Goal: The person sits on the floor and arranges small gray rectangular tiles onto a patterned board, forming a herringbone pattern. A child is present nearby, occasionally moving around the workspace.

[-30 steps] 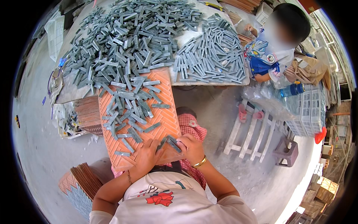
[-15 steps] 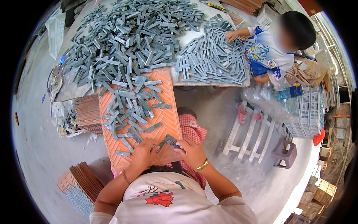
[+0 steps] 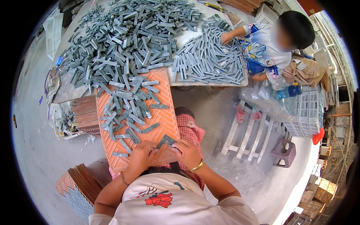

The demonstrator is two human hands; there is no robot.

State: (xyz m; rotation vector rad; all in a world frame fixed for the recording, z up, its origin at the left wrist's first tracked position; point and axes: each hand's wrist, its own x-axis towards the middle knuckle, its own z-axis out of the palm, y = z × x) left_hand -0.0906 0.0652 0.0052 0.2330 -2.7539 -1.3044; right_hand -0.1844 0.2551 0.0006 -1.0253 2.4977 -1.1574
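Note:
An orange board [image 3: 117, 152] with raised herringbone ridges lies in front of my body, carrying many loose grey-green tile strips [image 3: 131, 134]. Close to its near right corner, two strips form an angled pair; my right hand [image 3: 188, 153] pinches at the lower end of the right-hand strip [image 3: 169, 140]. On the other side, my left hand [image 3: 141, 156] rests on the board with curled fingers, its fingertips by the lower end of the left-hand strip [image 3: 160, 144]. Whatever those left fingers may hold is hidden.
A large heap of strips [image 3: 123, 41] covers the table beyond the board. At the table's right, another person's hand [image 3: 226, 38] touches spread-out strips [image 3: 210, 56]. A stool [image 3: 282, 152], slatted wooden rack [image 3: 245, 138] and white crates [image 3: 308, 112] stand right. Stacked boards [image 3: 84, 180] are at lower left.
The right-hand strip has come down against the left-hand one, and my right fingers have slid toward its lower end. The whole view has shifted slightly. The other person's hand stays among the strips.

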